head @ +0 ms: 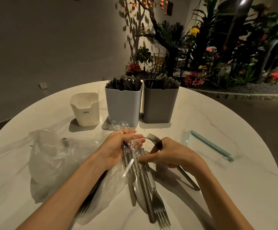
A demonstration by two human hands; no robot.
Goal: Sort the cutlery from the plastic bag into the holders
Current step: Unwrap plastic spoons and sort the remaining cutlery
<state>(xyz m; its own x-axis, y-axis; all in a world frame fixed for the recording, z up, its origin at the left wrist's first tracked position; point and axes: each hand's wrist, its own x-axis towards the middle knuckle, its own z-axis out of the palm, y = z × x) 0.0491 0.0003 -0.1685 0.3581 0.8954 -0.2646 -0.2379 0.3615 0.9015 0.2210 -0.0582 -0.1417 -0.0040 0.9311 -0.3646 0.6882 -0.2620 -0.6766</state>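
Observation:
My left hand (118, 146) grips a mixed bundle of grey cutlery (143, 183) and clear plastic spoons (120, 126); the spoon bowls stick up past my fingers and the grey fork tines point toward me. My right hand (171, 153) holds a dark fork (154, 141), tines up, and its fingertips touch the bundle. A crumpled clear plastic bag (55, 156) lies at the left under my left arm. Behind stand three holders: a small white one (85, 110), a light blue one (124, 103) filled with dark forks, and a grey one (159, 102) filled with knives.
A clear zip pouch with a light blue slider (209, 145) lies on the right of the round white marble table (226, 180). Plants and flowers stand beyond the table's far edge. A yellow object shows at the right edge.

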